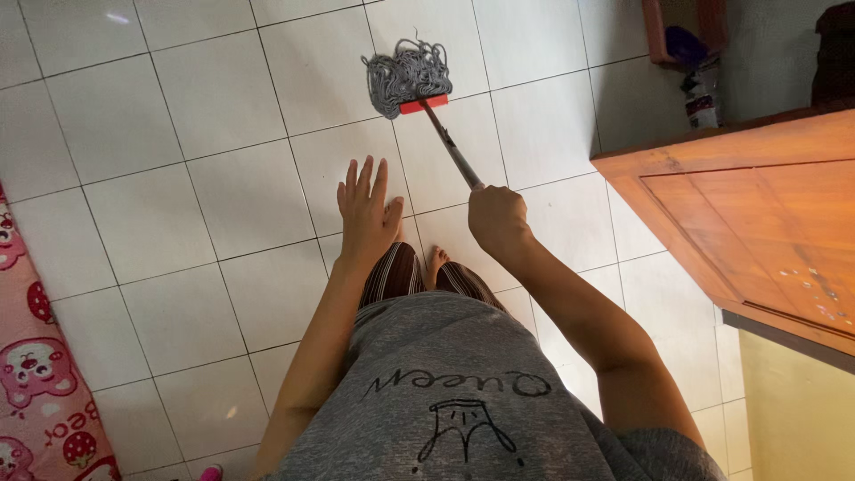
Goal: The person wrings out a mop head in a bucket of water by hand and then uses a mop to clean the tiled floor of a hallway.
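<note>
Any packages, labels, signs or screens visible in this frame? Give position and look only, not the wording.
Bottle: top right on the floor by the wooden door, clear, with a dark label band; too small for detail.
Printed mat: left edge, pink with cartoon figures and lettering.
No signs or screens.

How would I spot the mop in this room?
Start from the white tiled floor left of the wooden door. The right hand grips a thin metal handle running forward to the mop. Its tangled grey strings under a red clamp are the only such bundle there.
</note>
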